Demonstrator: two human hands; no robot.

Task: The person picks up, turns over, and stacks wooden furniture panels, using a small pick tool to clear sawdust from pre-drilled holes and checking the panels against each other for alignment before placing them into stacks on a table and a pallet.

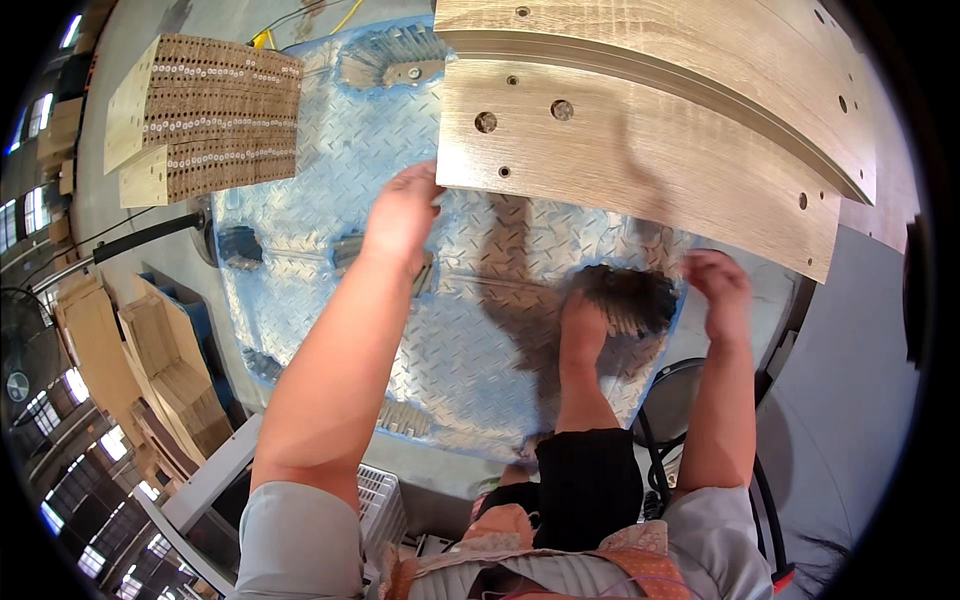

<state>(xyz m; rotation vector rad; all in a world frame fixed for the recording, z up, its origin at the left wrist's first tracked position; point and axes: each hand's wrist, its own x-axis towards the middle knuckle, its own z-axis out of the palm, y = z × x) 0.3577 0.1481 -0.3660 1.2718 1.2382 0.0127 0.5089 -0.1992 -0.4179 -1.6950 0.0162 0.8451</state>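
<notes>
My left hand [402,208] is at the near left corner of a light wood-grain panel [640,165]. Its fingers reach toward the corner, thumb apart from them; whether they touch it is hard to tell. My right hand [718,285], smeared by motion, hovers just off the panel's near edge further right, its fingers pointing inward. Round holes and small metal-lined ones dot the panel. Behind it lies another wood-grain board [680,40], with a long groove or step between the two.
Beneath is a blue, worn tread-plate platform [470,310] with ribbed recesses. A stack of drilled boards [215,120] stands at the far left. Cardboard pieces [165,365] lean at left, near a white plastic crate [380,500]. A bare leg [585,370] reaches onto the platform.
</notes>
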